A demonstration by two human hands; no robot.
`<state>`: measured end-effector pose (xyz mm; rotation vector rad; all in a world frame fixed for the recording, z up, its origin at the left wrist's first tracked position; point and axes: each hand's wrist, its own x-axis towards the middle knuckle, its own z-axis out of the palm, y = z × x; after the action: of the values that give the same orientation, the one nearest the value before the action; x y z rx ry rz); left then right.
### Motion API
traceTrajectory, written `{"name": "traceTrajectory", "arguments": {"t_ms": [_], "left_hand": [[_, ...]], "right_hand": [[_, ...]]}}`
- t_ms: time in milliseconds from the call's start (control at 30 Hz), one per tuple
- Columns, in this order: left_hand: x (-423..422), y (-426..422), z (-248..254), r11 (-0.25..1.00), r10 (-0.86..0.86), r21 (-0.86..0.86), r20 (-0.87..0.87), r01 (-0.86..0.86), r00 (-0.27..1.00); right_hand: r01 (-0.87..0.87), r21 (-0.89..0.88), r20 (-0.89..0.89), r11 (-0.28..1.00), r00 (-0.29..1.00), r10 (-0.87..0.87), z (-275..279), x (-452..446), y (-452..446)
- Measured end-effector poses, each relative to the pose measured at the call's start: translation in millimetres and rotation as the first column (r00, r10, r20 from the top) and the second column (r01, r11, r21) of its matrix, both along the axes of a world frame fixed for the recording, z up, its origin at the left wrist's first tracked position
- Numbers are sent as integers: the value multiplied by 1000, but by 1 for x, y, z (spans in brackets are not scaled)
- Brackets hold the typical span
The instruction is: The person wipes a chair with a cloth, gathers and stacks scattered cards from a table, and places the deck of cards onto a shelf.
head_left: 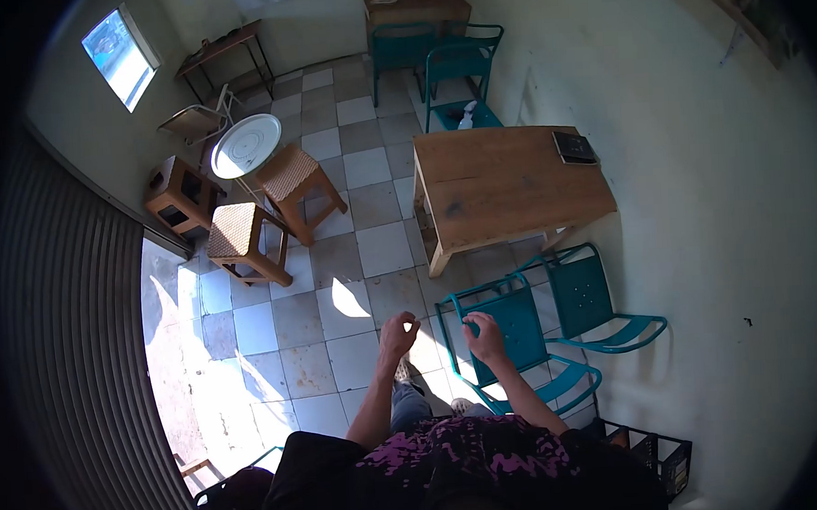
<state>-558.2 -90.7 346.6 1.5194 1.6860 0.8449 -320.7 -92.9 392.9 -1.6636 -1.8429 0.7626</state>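
Observation:
My left hand (399, 335) is held over the tiled floor in front of my body, its fingers curled in toward the thumb in a ring. No object shows in it. To its right, my right hand (485, 337) is curled in a similar way, also with no object visible. It overlaps the left side of a teal metal chair (512, 328) in the view; whether it touches the chair cannot be made out. The two hands are apart. A second teal chair (582, 293) stands just right of the first, by the wall.
Beyond the chairs stands a wooden table (510, 182) with a dark book (574, 147). Woven-top stools (234, 231) and a round white table (246, 145) are at left, near a rolling shutter (74, 315). A dark crate (675, 467) sits at lower right.

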Motion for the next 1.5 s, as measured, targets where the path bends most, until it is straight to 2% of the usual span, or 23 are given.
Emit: {"name": "traceTrajectory", "arguments": {"t_ms": [100,200,333,467,733,1100,1367,1500], "left_hand": [[-36,36,11,1000,-10,-30,-58,8,998],[-62,67,34,999,11,49,-245,1,969],[-89,116,56,991,25,135,-293,15,956],[-107,164,68,991,45,136,-320,-1,946],[-137,280,60,998,30,58,-321,-12,947],[-159,466,73,996,12,93,-287,15,958],[-199,608,65,988,-103,82,-260,128,960],[-222,683,59,965,-209,103,-245,240,947]], "right_hand": [[-1,29,-23,1000,1000,2,0,-32,32],[-34,178,10,983,999,33,0,-65,68],[-55,211,-2,976,998,57,8,-102,121],[-65,257,-27,964,997,74,8,-131,179],[-63,235,-53,970,996,78,-6,-155,313],[-58,255,-51,965,996,73,6,-183,502],[47,269,-69,962,997,-29,4,-219,614],[167,292,-68,942,986,-153,-3,-236,659]]}}
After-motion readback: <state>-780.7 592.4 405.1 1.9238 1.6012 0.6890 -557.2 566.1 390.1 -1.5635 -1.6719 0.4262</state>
